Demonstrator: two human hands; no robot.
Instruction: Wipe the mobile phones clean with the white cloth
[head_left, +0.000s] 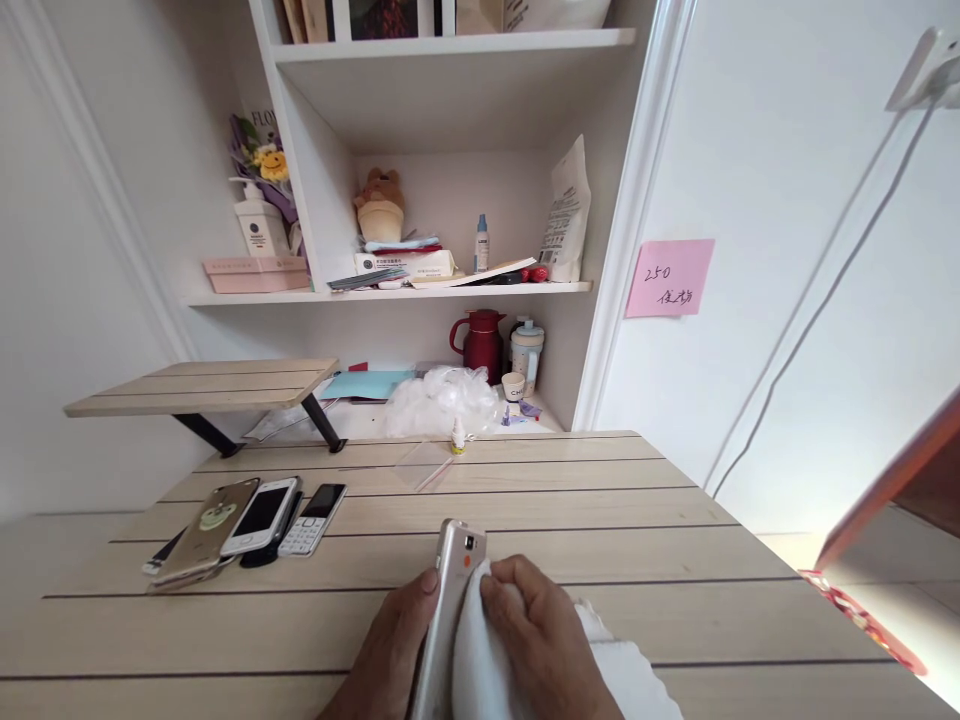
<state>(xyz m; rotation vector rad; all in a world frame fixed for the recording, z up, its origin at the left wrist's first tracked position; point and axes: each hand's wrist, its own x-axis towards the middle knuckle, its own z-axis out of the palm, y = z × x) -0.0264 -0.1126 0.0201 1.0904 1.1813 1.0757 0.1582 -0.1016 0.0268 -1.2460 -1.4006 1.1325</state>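
Note:
A silver phone (448,610) stands tilted at the lower middle, its back and camera showing. My left hand (391,640) grips it along its left side, thumb near the upper edge. In my right hand (541,630) is a white cloth (480,655), pinched between thumb and fingers and pressed against the phone's right side. More of the cloth trails out to the right below this hand. The lower end of the phone runs out of view.
On the wooden table (675,610), several phones (262,515) lie at the left, beneath a small raised stand (217,380). A small dropper bottle (458,436) and a clear plastic bag (424,465) are near the back edge. White shelves (450,45) rise behind.

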